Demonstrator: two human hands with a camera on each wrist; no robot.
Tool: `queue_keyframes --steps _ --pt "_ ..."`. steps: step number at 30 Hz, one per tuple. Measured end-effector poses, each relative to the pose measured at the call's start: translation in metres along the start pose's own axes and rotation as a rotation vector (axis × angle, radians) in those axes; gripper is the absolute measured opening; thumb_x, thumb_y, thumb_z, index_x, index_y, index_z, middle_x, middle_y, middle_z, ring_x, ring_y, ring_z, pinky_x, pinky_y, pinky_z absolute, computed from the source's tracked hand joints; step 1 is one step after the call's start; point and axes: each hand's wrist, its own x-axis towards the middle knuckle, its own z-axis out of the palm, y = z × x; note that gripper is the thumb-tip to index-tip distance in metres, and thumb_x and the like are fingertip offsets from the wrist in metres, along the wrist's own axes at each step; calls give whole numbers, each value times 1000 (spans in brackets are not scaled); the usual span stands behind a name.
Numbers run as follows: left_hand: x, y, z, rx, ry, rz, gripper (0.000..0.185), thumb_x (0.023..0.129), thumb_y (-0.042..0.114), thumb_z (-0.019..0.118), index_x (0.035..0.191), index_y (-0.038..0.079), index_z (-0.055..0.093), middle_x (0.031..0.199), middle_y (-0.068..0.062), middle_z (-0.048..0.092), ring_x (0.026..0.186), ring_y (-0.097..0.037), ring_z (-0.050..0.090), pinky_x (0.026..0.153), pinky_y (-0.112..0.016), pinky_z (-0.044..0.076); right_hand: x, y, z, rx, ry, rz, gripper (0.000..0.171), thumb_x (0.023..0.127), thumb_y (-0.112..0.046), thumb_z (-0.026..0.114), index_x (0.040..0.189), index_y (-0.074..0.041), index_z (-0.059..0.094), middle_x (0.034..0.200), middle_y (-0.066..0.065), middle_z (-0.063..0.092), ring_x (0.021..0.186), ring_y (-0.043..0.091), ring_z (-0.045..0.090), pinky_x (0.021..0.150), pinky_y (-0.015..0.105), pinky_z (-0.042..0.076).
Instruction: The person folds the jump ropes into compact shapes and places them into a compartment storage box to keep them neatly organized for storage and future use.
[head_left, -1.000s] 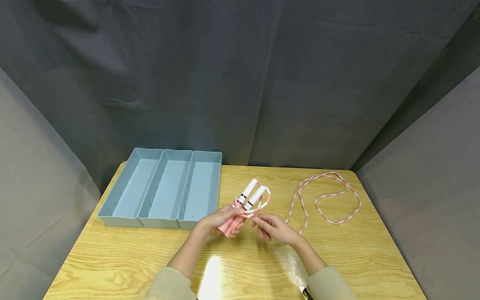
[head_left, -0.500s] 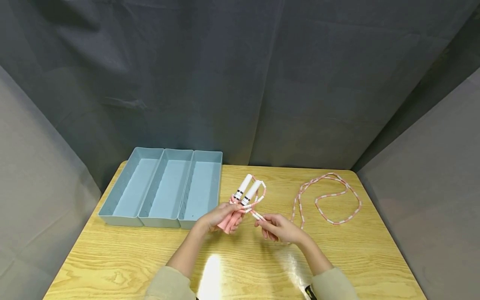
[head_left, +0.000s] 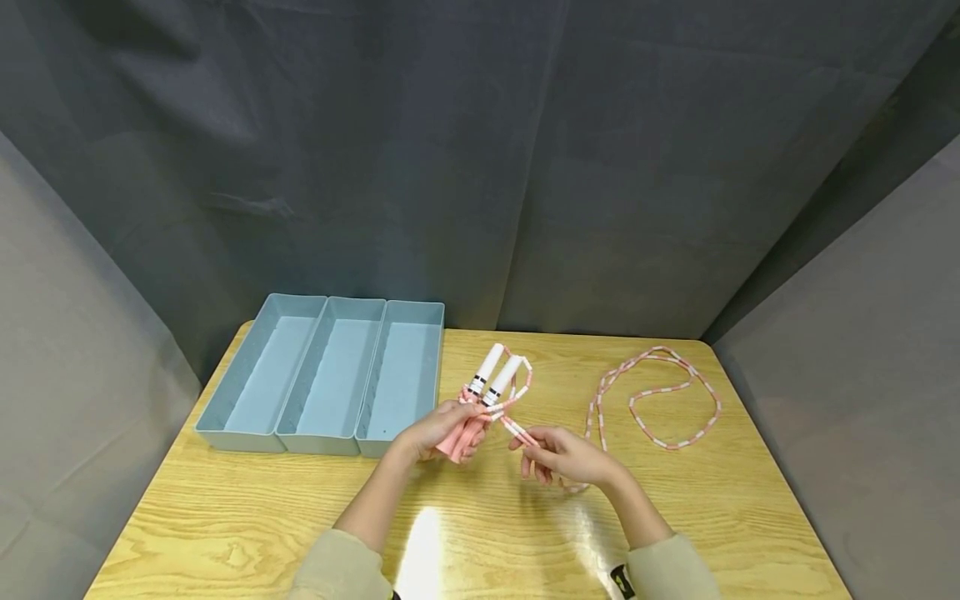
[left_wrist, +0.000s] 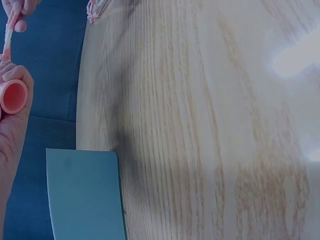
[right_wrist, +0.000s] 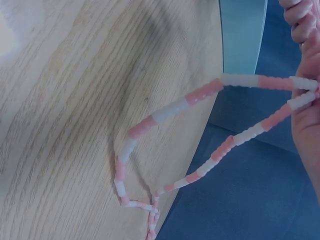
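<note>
A beaded jump rope in pink and white has two handles (head_left: 502, 379), white at the far end and pink at the near end. My left hand (head_left: 441, 429) grips both handles together, with rope strands looped round them under the thumb. In the left wrist view, the hollow pink end of one handle (left_wrist: 13, 96) sticks out of my fist. My right hand (head_left: 567, 457) pinches a doubled strand (head_left: 519, 431) just right of the handles. From this hand two beaded strands (right_wrist: 172, 109) hang down in the right wrist view. The remaining rope (head_left: 712, 408) lies in loops on the table.
Three joined blue-grey bins (head_left: 330, 375) stand at the table's left rear, close to my left hand. Dark cloth (head_left: 375, 167) hangs behind the wooden table (head_left: 225, 517), and grey panels (head_left: 862, 400) flank it.
My right hand has moved slightly right and drawn the doubled strand away from the handles. My left hand has shifted a little upward with the handles. The looped rope on the table barely moves.
</note>
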Motion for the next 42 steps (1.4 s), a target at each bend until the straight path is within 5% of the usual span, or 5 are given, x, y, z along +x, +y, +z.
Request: queue_keyframes --steps 7,17,24,27,42 --pt "0 0 -3 -2 9 16 27 93 29 40 86 7 54 61 1 50 47 -9 47 43 -21 42 2 1 0 97 -26 21 29 99 -9 36 113 14 47 96 35 58 75 17 65 69 48 52" --pt "-4 7 -4 -37 35 28 24 95 23 36 86 7 52 61 -1 50 46 -10 46 43 -21 42 -1 1 -6 86 -29 -5 31 100 -13 33 108 12 50 95 30 61 81 23 66 72 40 54" --pt "-13 17 0 -36 27 34 24 96 20 34 86 8 52 63 -2 49 48 -10 48 45 -21 42 -4 -2 -10 20 -23 8 33 100 -16 34 103 8 56 88 22 66 76 39 64 63 35 55" --pt "-16 21 1 -26 33 43 24 95 21 34 85 9 52 63 -2 49 47 -9 48 44 -21 42 -6 -2 -12 13 -25 2 32 100 -14 33 103 8 57 85 22 66 74 42 62 62 42 54" --pt "-14 17 -9 -24 73 54 26 96 24 35 87 4 50 64 -1 50 49 -10 48 45 -21 42 -10 -10 -17 -6 7 23 34 100 -17 33 101 5 58 66 22 58 47 17 50 41 31 45"
